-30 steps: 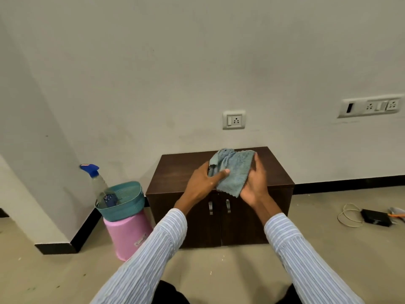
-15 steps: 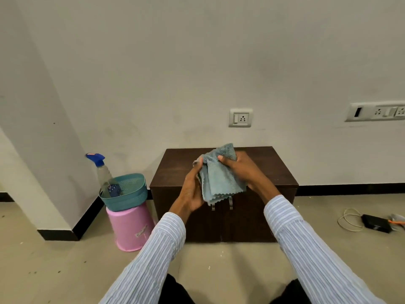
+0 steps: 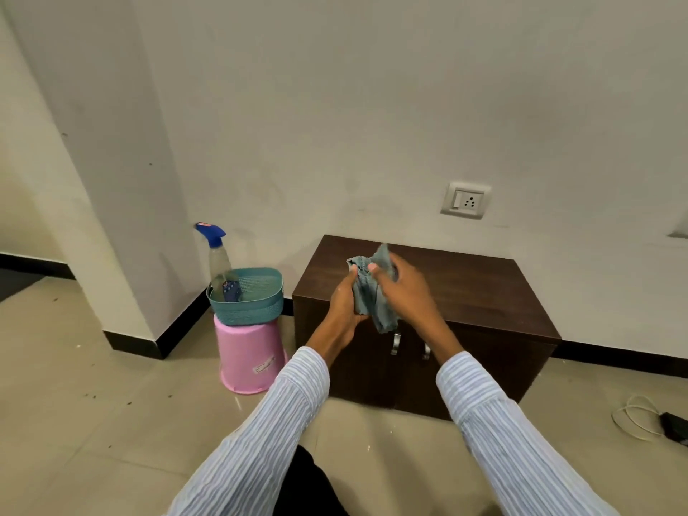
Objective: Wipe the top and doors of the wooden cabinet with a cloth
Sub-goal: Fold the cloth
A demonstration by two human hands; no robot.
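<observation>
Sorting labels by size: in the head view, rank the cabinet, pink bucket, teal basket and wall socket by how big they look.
1. cabinet
2. pink bucket
3. teal basket, nearly alike, so unsure
4. wall socket

no readable text anywhere

The tiled floor (image 3: 93, 422) carries everything below my hands. The wooden cabinet (image 3: 484, 303) stands on it just beyond them, a pink stool (image 3: 249, 359) to their left, a cable (image 3: 633, 418) far right.

Cabinet (image 3: 465, 292) against wall, basket (image 3: 245, 303) on upturned bucket (image 3: 249, 359) to its left, spray bottle (image 3: 219, 262) in basket
</observation>
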